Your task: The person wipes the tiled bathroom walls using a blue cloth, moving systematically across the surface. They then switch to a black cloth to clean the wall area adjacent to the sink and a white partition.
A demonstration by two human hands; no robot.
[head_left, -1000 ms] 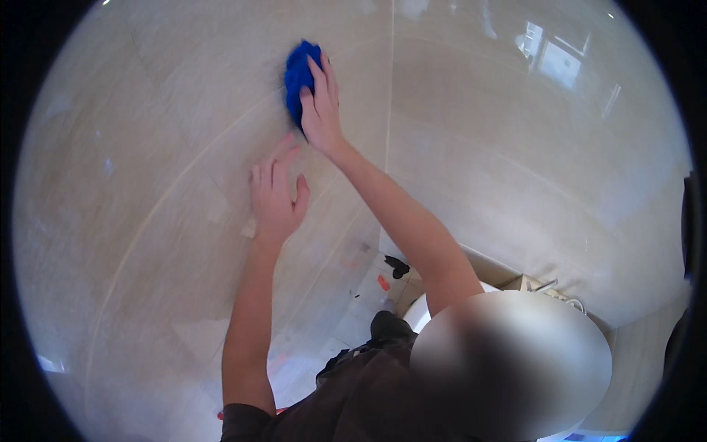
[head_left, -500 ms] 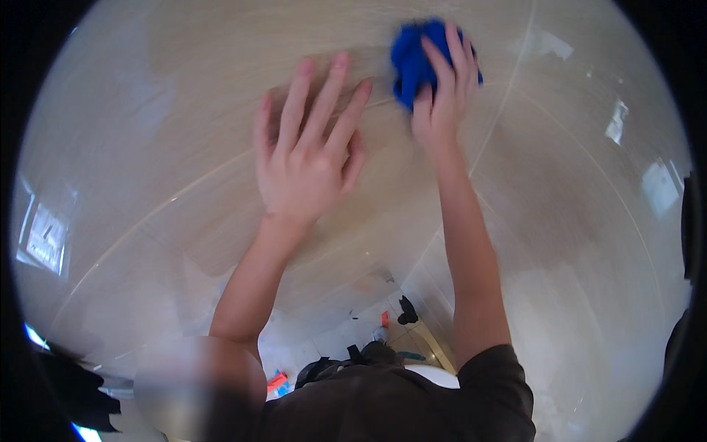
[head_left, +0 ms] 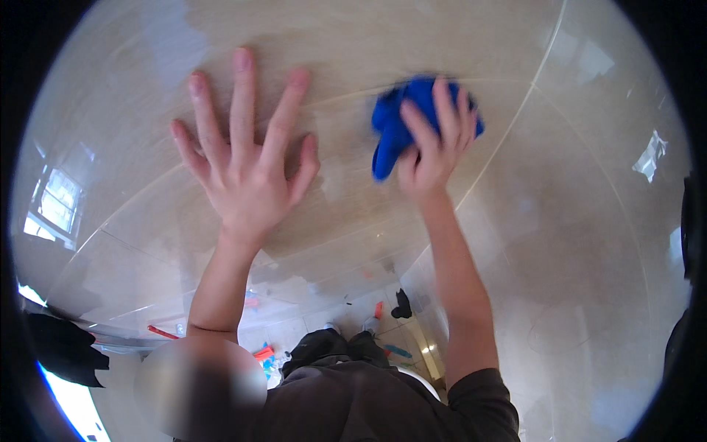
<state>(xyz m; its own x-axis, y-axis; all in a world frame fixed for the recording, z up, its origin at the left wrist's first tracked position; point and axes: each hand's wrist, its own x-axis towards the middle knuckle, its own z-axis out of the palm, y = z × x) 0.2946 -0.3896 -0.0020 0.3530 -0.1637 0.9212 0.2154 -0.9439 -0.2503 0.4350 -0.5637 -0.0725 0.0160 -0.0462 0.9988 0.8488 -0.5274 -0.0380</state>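
Observation:
A glossy beige tiled wall (head_left: pixel 339 169) fills most of the view, crossed by pale joint lines. Against it my right hand (head_left: pixel 434 151) presses a bunched blue cloth (head_left: pixel 398 121), its fingers spread over the cloth's right part. To the left, my left hand (head_left: pixel 247 162) rests on the tile with its fingers wide apart and holds nothing. Both arms reach forward from dark short sleeves. The cloth lies just left of the slanting joint (head_left: pixel 549 55).
On the right, a second tiled face carries a silvery scrap (head_left: pixel 651 156). Far below, the tiled floor holds a black object (head_left: pixel 401 303), an orange-red piece (head_left: pixel 379 309) and other small items. A red stick-like thing (head_left: pixel 162 332) shows at lower left, near a dark object (head_left: pixel 66 350).
My right hand has moved the blue cloth down and slightly left on the wall. My left hand has shifted left, its fingers spreading wider. The view has also moved a little.

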